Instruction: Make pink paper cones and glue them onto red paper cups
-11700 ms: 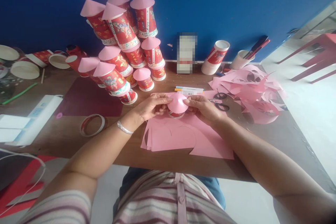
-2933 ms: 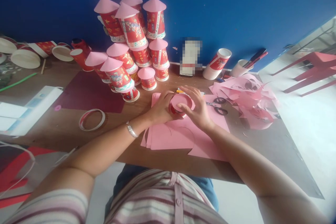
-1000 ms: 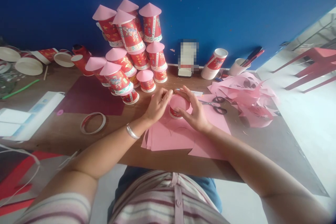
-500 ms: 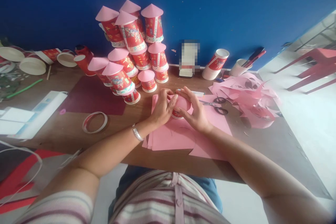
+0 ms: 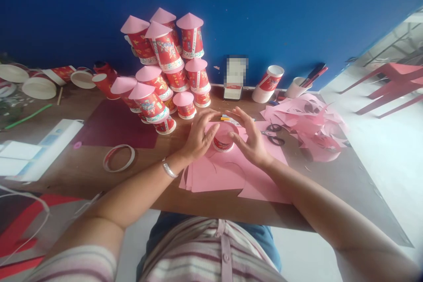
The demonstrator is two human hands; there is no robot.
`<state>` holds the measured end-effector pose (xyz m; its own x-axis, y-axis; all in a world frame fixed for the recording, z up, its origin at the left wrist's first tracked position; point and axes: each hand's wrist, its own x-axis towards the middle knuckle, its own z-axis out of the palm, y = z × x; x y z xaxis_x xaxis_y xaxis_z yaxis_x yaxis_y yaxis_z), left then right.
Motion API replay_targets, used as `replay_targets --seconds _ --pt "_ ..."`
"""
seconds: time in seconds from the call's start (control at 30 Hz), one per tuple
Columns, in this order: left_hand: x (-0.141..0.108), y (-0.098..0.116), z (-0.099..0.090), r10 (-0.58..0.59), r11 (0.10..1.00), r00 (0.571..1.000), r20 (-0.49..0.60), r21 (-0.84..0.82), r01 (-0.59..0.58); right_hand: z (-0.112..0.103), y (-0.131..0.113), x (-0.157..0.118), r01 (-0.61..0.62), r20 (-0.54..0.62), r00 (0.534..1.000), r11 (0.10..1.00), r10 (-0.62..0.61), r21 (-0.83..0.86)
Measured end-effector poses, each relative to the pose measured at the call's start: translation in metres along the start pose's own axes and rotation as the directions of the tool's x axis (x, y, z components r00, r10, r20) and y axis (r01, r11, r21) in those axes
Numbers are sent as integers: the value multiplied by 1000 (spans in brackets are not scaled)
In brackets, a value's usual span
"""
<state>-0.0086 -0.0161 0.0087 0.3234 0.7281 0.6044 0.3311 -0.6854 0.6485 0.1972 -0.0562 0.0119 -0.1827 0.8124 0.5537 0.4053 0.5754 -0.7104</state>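
Between my hands a red patterned paper cup (image 5: 223,145) stands on a stack of pink paper (image 5: 211,176), topped by a pink paper cone (image 5: 228,131). My left hand (image 5: 201,134) is curved at the cone's left side, fingers stretched out and apart from the thumb. On the right, my right hand (image 5: 249,139) is open too, its thumb close to the cone's edge; whether it touches I cannot tell. Scissors (image 5: 273,134) with black handles lie on the paper just right of my right hand.
Stacked red cups with pink cone tops (image 5: 165,50) rise at the back left. A tape roll (image 5: 119,158) lies left of my hands. Pink paper scraps (image 5: 313,128) heap at the right. A phone (image 5: 235,77), a red-and-white cup (image 5: 271,81) and a pen cup (image 5: 295,88) line the blue wall.
Both hands have loosened and drawn apart from the pink cone, so more of it and of the cup shows. The view has shifted slightly.
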Motion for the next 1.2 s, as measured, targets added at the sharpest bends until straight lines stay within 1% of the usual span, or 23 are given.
replay_targets --seconds 0.07,0.13,0.37,0.47,0.57,0.77,0.83,0.97,1.2 --pt "0 -1 -2 64 995 997 41 80 -67 -4 2 -2 -23 9 1000 1000 23 -3" --pt "-1 -2 -2 96 983 993 64 153 -105 -6 5 -5 -30 13 999 999 30 -14" --pt "-7 0 -1 164 930 977 134 310 -199 -3 6 -12 39 29 999 995 -36 -93" --pt "-8 1 0 164 920 974 157 331 -208 -2 4 -12 55 16 998 991 -53 -119" --pt "-8 1 0 164 913 973 165 347 -213 0 3 -12 43 4 999 992 -43 -117" --pt "-5 0 -3 238 906 957 167 317 -281 0 2 -13 36 3 999 995 -36 -90" --pt "-4 0 -3 224 908 958 176 319 -271 0 2 -14 34 4 999 995 -34 -91" --pt "-5 5 1 161 924 970 181 319 -212 -1 3 -15 14 8 1000 996 -14 -82" --pt "-7 9 3 72 963 973 217 240 -125 -3 1 -15 1 14 1000 995 1 -100"
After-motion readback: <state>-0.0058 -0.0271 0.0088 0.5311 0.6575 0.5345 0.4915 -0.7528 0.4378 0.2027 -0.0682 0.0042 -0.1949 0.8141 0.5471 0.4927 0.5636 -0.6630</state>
